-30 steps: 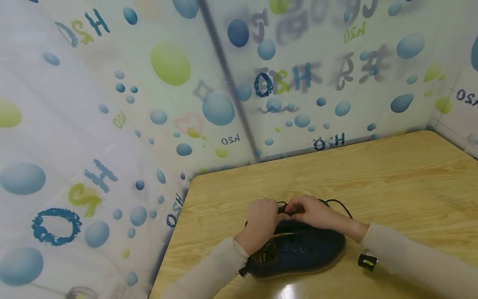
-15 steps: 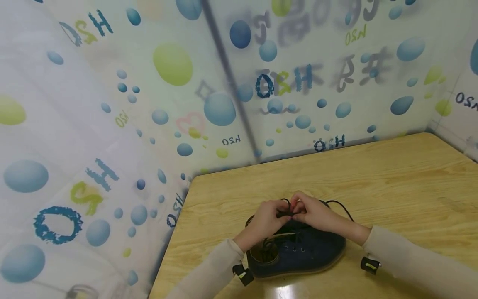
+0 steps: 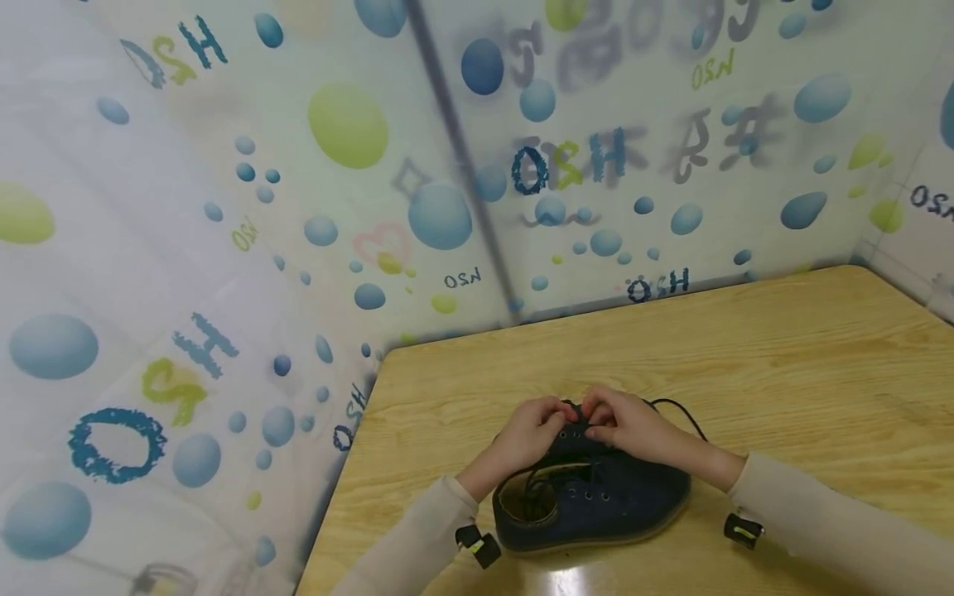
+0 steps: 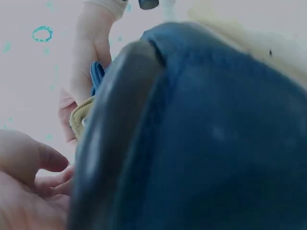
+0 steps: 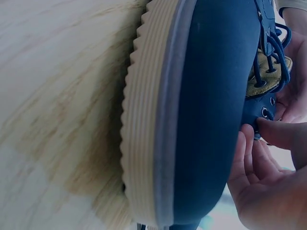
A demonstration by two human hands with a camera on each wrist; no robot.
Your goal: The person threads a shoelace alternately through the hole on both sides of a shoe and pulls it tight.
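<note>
A dark blue lace-up shoe (image 3: 626, 505) lies on its sole, toe to the right. Behind it shows a row of eyelets on a dark blue flap (image 3: 570, 435), apparently of a second shoe, largely hidden. My right hand (image 3: 633, 426) pinches this flap; in the right wrist view its thumb presses beside an eyelet (image 5: 265, 112). My left hand (image 3: 529, 430) has thumb and fingertips together at the flap's upper edge, apparently pinching a shoelace too small to make out. Blue laces (image 5: 278, 57) cross a khaki tongue. In the left wrist view the shoe's heel (image 4: 216, 134) hides much.
A wooden table (image 3: 745, 356) lies under the shoe. A patterned curtain (image 3: 335, 207) hangs at its back and left. One loose black lace end (image 3: 681, 407) arcs over the table behind the right wrist. Small black cameras (image 3: 477, 546) hang below both wrists.
A dark lace loop stood up between the hands half a second ago and is now no longer seen. The left fingers have shifted slightly, and the eyelets between the hands now show.
</note>
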